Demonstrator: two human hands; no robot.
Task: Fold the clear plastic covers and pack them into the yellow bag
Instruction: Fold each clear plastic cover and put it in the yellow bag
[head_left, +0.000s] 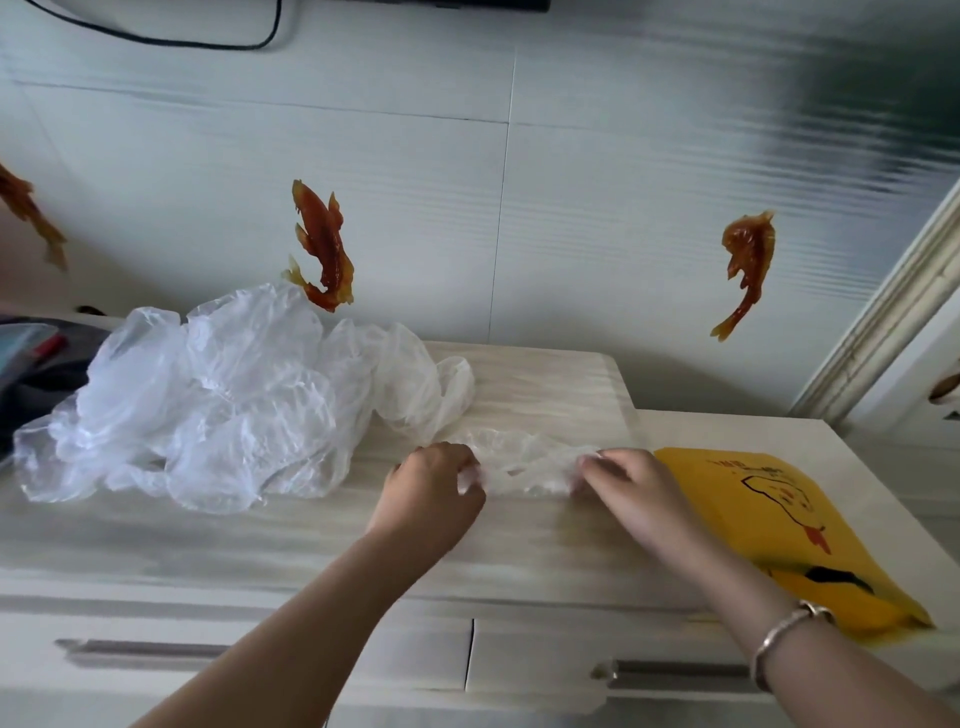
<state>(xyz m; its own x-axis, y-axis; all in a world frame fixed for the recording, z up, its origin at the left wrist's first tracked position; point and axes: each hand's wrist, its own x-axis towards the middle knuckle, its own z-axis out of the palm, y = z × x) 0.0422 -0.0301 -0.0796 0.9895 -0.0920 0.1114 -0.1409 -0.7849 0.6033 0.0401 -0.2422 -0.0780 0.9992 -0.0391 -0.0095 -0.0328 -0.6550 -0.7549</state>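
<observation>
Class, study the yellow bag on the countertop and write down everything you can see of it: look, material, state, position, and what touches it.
The yellow bag is a flat pouch that looks like smooth plastic, printed with a black outline drawing, a small red mark and a solid black shape nearer the front. It lies flat on the pale countertop, at its right side, angled so that its near corner reaches the front edge. The person's right forearm crosses over its left part, and the right hand lies beside its far left corner. Whether it is open cannot be told.

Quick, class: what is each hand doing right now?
Left hand: grip closed on one end of the clear plastic cover.
Right hand: pinches its other end.
</observation>
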